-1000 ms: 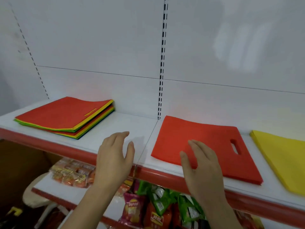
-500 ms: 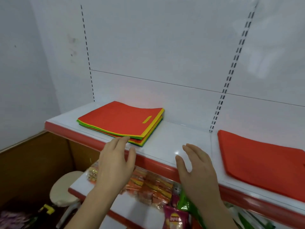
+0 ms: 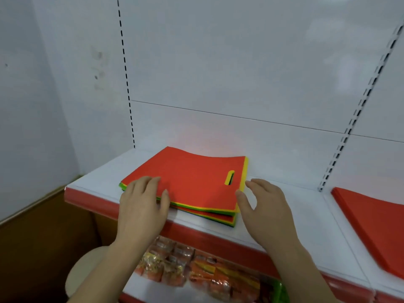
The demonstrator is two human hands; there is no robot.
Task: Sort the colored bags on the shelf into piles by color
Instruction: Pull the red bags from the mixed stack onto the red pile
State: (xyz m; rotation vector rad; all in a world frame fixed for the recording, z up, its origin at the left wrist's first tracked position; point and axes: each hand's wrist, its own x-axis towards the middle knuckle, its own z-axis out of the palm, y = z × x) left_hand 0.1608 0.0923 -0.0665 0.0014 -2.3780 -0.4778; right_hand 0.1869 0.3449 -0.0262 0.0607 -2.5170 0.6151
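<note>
Lying between both open, empty hands: mixed bag stack (image 3: 192, 184), left hand (image 3: 142, 206) touching, right hand (image 3: 264, 206) beside

No legible text, label, brand, number or sign in head view. Snack packets (image 3: 166, 266) on lower shelf: printing blurred, unreadable. Stacked bags (image 3: 196, 182): plain colour, unprinted. Shelf (image 3: 284, 226) front edge: plain red strip, unlettered. Back panel (image 3: 240, 73): plain white, slotted uprights only.
</note>
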